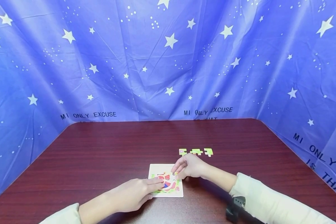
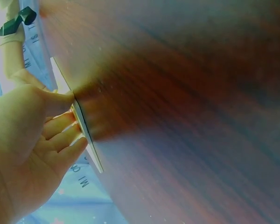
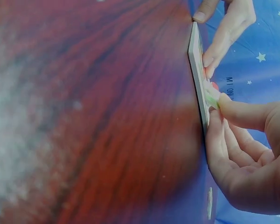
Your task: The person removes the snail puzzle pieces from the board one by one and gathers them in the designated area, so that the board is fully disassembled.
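Blue cloth [image 1: 145,84] printed with white stars hangs behind and beside a dark red-brown table [image 1: 100,155]; black capitals along its lower part read "MI ONLY EXCUSE" twice at the back, the line beneath partly hidden by the table edge, and on the right "MI ONLY E" runs out of view above "IS THAT". Low in the head view, the left hand [image 1: 133,193] reaches in from the lower left, palm down; its fingers are nearly straight, close together, resting on the puzzle board [image 1: 168,195], with the thumb at the board's edge in the left wrist view; the right hand [image 1: 192,165] comes from the lower right, wrist bent so its fingertips angle down to the board's far right part; there its thumb and a finger pinch a small puzzle piece [image 3: 212,99], the other fingers loosely bent behind. Between the hands lies the board, a pale frame round a red, blue and green picture partly covered by fingers; three loose pieces [image 1: 196,151] lie in a row beyond the right hand; both arms wear pale sleeves [image 1: 260,199], and a black strap [image 1: 237,203] shows below the right cuff.
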### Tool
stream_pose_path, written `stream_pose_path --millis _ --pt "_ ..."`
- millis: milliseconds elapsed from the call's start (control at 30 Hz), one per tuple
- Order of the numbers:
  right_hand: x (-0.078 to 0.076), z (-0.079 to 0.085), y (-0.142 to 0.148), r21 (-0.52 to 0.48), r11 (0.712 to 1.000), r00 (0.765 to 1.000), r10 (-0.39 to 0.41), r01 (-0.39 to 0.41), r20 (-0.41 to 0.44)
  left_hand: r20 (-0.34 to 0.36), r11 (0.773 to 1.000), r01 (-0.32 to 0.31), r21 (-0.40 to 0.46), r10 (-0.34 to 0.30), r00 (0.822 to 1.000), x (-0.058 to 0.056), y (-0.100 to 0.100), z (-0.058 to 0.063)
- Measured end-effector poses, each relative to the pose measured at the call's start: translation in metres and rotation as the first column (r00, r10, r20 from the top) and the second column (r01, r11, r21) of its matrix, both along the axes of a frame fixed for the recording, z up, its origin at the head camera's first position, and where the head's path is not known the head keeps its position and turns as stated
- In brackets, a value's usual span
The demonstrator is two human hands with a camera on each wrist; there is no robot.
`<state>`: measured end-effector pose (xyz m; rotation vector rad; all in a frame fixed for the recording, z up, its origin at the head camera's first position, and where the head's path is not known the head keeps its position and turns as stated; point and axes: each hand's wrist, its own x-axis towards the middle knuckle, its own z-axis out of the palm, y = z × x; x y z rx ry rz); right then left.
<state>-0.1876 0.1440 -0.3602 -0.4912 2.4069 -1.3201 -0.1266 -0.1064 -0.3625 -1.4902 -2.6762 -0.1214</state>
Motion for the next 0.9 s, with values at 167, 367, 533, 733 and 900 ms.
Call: stream_pose_path --millis 167,367,533,733,900 --pt "0.002 0.001 0.001 -0.008 0.999 0.998 -0.050 0.050 0.030 0.005 1.000 -0.006 0.003 0.006 1.000 0.000 -0.001 0.001" --pt "0.009 0.002 0.000 0.004 0.999 0.997 -0.048 0.048 -0.058 0.003 1.000 -0.010 -0.004 0.010 1.000 -0.001 -0.001 0.000" --pt "0.016 0.002 -0.001 0.074 0.997 0.967 0.054 -0.037 -0.248 0.003 1.000 -0.011 -0.006 0.011 1.000 -0.001 -0.001 0.000" --pt "0.021 0.005 -0.003 0.163 0.984 0.922 0.130 -0.074 -0.365 -0.008 1.000 -0.012 0.006 0.012 1.000 -0.001 -0.002 0.000" --pt "0.024 0.004 -0.005 0.181 0.980 0.908 0.145 -0.079 -0.393 -0.004 1.000 -0.007 0.019 0.007 1.000 0.000 -0.002 -0.001"
